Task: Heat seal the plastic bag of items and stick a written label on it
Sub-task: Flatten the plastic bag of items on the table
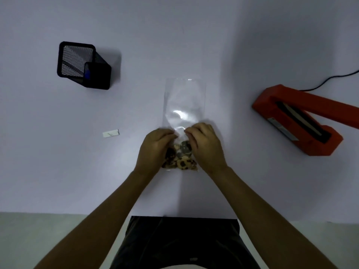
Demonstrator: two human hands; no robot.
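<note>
A clear plastic bag (184, 100) lies flat on the white table (213, 45), its open end pointing away from me. Several brown and tan spotted items (181, 156) fill its near end. My left hand (155, 148) and my right hand (206, 146) rest on either side of the filled part, fingertips pinching the plastic just above the items. An orange heat sealer (297, 121) stands open at the right, its cable running off to the right. A small white label (110, 133) lies on the table to the left.
A black mesh pen holder (81, 65) stands at the back left with a blue pen inside. The table's near edge runs just in front of my dark-clothed lap (184, 241).
</note>
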